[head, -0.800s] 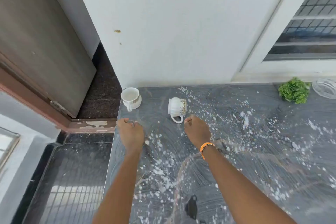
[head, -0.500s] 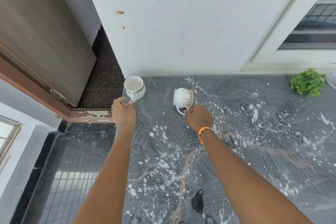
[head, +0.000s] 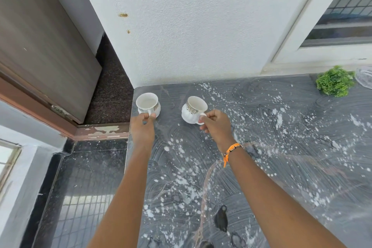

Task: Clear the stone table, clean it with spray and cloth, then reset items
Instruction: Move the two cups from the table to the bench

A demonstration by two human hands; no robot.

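Observation:
Two white cups with gold trim are at the far left corner of the dark stone table [head: 281, 147], whose top is smeared and spattered with white. My left hand [head: 142, 127] pinches the handle of the left cup [head: 148, 104], which stands upright at the table's left edge. My right hand [head: 216, 127] grips the handle of the right cup [head: 192, 109], which is tilted with its mouth facing up and away; whether it touches the table I cannot tell.
A small green plant [head: 334, 81] and a clear glass dish [head: 364, 77] sit at the table's far right by the window frame. A white wall rises right behind the cups. To the left the table ends above a dark tiled floor [head: 84, 197] and a door.
Both hands reached forward to the cups and took their handles. The right cup, lying on its side before, is now raised to a tilted, nearly upright pose.

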